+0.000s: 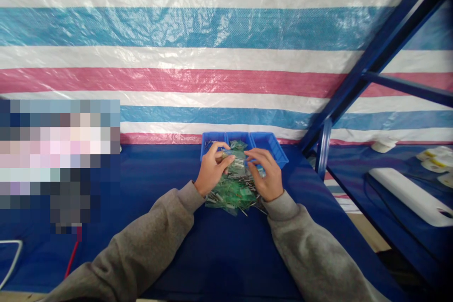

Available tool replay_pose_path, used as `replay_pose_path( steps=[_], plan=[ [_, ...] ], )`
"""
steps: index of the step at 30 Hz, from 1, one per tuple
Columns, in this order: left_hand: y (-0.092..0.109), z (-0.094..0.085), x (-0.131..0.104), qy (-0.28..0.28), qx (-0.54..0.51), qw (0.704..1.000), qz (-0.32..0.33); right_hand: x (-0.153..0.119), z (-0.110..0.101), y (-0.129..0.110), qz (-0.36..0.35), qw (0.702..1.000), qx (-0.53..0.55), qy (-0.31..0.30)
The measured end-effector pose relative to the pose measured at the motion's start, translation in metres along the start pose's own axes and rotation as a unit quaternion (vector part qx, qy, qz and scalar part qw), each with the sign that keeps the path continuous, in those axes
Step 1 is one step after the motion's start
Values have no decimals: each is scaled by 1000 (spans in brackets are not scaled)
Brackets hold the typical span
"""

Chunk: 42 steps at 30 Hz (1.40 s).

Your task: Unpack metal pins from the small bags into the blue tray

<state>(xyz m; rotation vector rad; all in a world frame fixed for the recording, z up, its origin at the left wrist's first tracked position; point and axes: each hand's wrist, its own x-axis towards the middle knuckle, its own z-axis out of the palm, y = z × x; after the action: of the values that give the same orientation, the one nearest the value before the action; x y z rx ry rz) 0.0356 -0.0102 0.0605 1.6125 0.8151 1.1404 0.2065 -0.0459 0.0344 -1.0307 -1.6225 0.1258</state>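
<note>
My left hand (pixel 212 167) pinches a small clear plastic bag (pixel 239 161) between thumb and fingers. Thin metal pieces lie side by side inside the bag; their exact kind is too small to tell. Close to the bag's right edge is my right hand (pixel 267 174), its fingers curved and the thumb apart from them. Whether its fingertips touch the bag is unclear. Below both hands, a pile of greenish clear plastic bags (pixel 231 193) and loose metal rods lies on the blue table (pixel 219 245).
Behind my hands stands a blue divided bin (pixel 267 141), with a bag and metal pieces in its compartments. A blue metal frame (pixel 322 151) rises at the right. Beyond it lie a long white object (pixel 406 193) and several rolls. A pixelated area covers the left.
</note>
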Motion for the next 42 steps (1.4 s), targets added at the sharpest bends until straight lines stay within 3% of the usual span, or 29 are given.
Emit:
replay_pose_path(
  steps=[5, 11, 15, 19, 23, 26, 29, 32, 34, 38, 42],
  plan=[
    [5, 1, -2, -21, 6, 1000, -11, 1, 1, 2, -49, 998, -29, -15],
    [13, -2, 1, -21, 123, 987, 100, -2, 2, 8, 31, 998, -44, 27],
    [8, -4, 3, -24, 163, 983, 83, -3, 1, 6, 72, 997, -11, 42],
    [2, -4, 3, -21, 65, 997, 22, -3, 0, 0, 79, 996, 29, 31],
    [2, -3, 3, -50, -42, 998, -17, 2, -1, -1, 18, 999, 19, 25],
    [1, -1, 5, -86, -64, 994, -28, 4, -1, 2, -20, 999, -6, 24],
    [2, -2, 5, -71, -7, 997, -5, 4, 0, 5, -21, 999, -22, 27],
    [8, -4, 6, -25, 89, 994, 64, 4, 0, 6, -7, 999, -30, 28],
    [12, -5, 6, -34, 138, 986, 92, 4, 0, 5, -2, 999, -37, 27],
    [11, -5, 5, -75, 194, 975, 85, 4, -1, 2, 10, 999, -38, 19],
    [4, -4, 3, -35, 172, 982, 69, 4, -1, 2, 40, 999, -37, 6]
  ],
)
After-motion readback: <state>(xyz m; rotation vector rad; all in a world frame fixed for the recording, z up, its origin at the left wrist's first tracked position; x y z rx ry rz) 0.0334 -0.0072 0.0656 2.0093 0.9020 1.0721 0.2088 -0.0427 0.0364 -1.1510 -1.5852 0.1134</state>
